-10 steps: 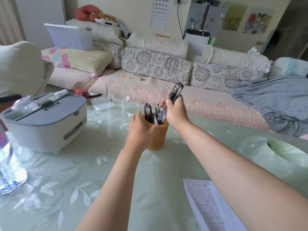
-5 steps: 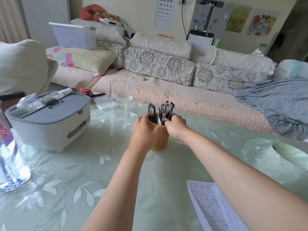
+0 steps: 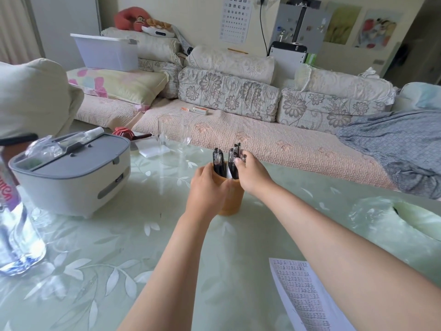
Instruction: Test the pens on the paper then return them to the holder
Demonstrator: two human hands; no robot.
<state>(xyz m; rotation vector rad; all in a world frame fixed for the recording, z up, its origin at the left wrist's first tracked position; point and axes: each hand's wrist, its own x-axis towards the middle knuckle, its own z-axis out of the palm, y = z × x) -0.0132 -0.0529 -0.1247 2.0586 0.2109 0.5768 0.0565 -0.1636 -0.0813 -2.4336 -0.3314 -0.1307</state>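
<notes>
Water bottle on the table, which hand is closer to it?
Left. The left hand grips the holder right of the water bottle; the right hand holds pens farther right.

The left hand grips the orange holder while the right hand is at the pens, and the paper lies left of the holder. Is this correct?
Not quite: in the head view the paper lies right of the holder, nearer the camera. The rest holds.
</notes>
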